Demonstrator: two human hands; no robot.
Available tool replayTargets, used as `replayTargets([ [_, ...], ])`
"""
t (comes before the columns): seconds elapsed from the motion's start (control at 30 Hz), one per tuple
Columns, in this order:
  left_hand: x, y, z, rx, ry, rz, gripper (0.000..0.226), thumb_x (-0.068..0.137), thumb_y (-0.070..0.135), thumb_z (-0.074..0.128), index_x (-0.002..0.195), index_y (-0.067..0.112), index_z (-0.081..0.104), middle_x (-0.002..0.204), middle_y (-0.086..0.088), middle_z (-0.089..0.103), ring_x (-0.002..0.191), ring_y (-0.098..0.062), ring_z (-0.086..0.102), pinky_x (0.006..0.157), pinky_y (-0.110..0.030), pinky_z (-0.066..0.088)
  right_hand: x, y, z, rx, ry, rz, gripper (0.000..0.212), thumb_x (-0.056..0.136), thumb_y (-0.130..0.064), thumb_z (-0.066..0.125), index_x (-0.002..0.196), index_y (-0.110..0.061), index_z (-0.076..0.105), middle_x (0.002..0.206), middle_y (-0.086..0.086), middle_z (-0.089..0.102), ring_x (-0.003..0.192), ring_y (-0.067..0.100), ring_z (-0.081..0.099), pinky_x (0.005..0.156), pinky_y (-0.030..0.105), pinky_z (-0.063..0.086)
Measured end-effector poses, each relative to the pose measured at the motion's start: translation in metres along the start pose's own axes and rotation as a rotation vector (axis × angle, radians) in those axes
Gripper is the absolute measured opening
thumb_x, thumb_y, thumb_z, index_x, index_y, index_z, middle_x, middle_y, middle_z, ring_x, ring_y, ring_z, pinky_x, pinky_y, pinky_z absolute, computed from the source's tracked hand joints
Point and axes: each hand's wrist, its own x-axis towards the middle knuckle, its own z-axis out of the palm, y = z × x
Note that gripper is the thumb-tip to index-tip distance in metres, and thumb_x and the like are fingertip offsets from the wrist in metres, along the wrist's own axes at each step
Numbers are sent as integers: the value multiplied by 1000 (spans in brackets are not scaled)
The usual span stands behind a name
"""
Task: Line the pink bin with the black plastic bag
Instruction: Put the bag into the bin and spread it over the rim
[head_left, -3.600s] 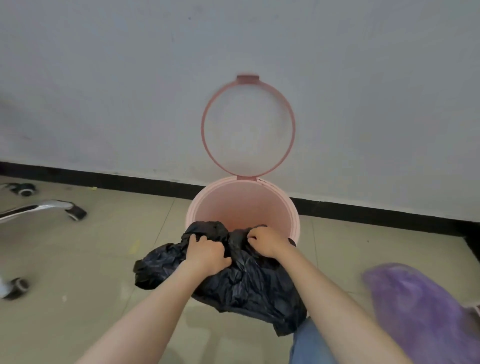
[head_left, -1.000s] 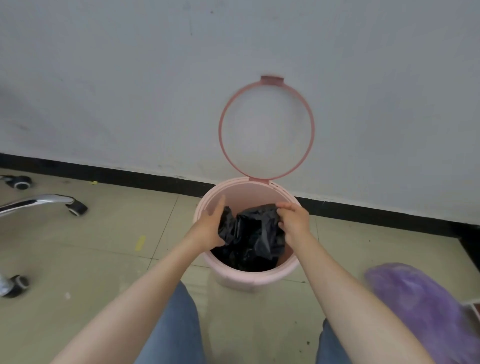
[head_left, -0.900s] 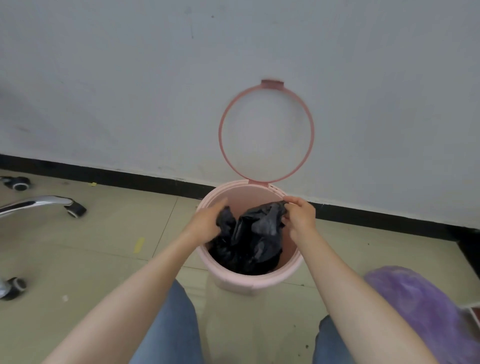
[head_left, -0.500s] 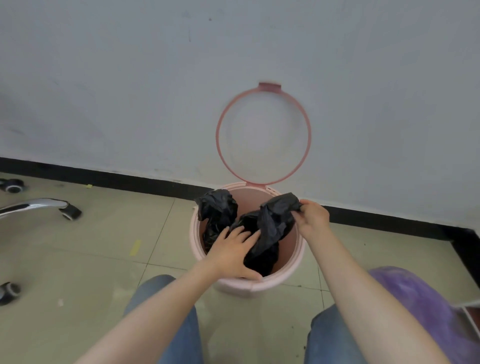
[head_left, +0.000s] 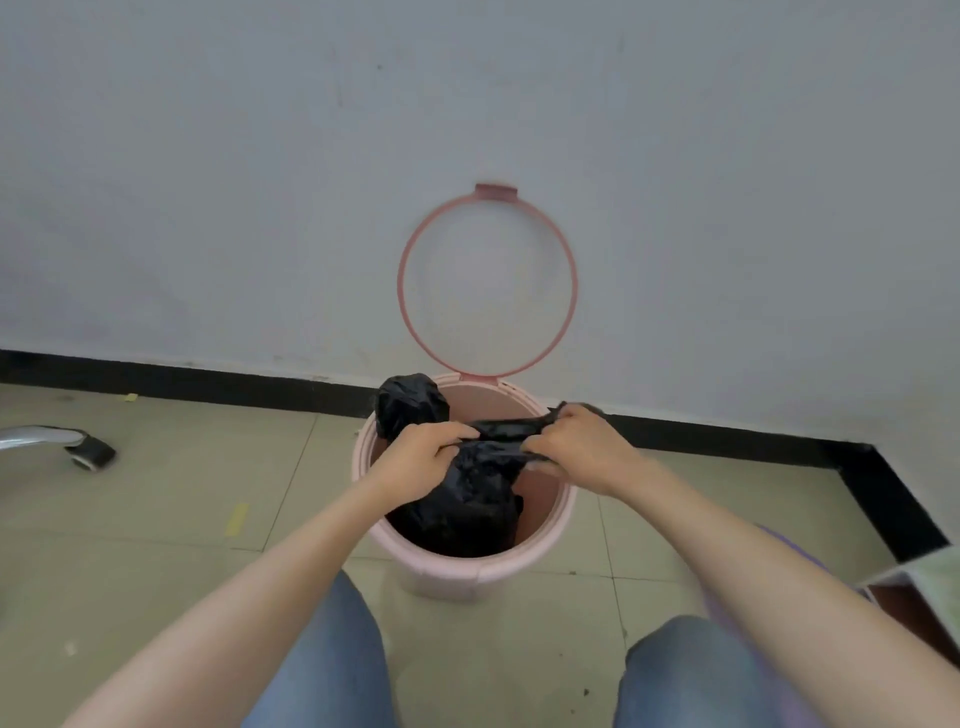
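— Two hands are over the pink bin (head_left: 457, 569), yes? What do they hold?

— Yes. The left hand (head_left: 418, 460) and the right hand (head_left: 582, 449) both hold the black plastic bag (head_left: 467, 509). The fingers of each hand are closed on a stretched strip of the bag, pulled tight between them, above the opening.

— Where is the rest of the bag?

— Most of it hangs inside the bin, crumpled. One bunched part sits on the rim at about 11 o'clock, just beside the left hand.

— And the bin itself?

— It stands upright on the tiled floor (head_left: 156, 519), close to the white wall (head_left: 260, 182). Its ring lid (head_left: 571, 291) is lifted and stands at 12 o'clock against the wall.

— Anything else near?

— A chair leg with a wheel (head_left: 88, 452) is at 9 o'clock, well apart. The knees in blue jeans (head_left: 332, 665) are at 6 o'clock.
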Motion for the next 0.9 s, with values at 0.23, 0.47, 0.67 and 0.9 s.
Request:
replayTargets([
  [0.23,-10,14,6,298,3,95,61,82,49,55,136,27,38,124,1,60,105,-20,62,79,-31,50,-4,21,-14,228,101,168,37,86,-44,53,119,-27,54,109,3,67,104,24,56,81,33,26],
  [0.47,-9,-1,5,364,245,371,60,90,56,30,73,12,67,56,0,65,45,-14,60,38,-22,43,-14,41,-40,616,199,223,11,86,-26,59,90,-21,68,75,-22,51,86,8,45,97,35,27],
  [0.67,-6,22,7,305,242,255,41,80,40,40,91,7,62,81,-9,67,76,-23,60,61,-33,49,-10,34,-63,813,78,178,35,83,-25,62,55,-24,41,61,-9,45,60,6,41,75,26,30],
  [0.9,-3,28,6,-102,539,-100,21,80,-3,60,100,1,62,91,-7,54,85,-16,50,72,-21,38,-19,33,-62,133,216,81,28,89,-40,47,79,-17,58,72,1,56,77,19,41,80,29,22],
])
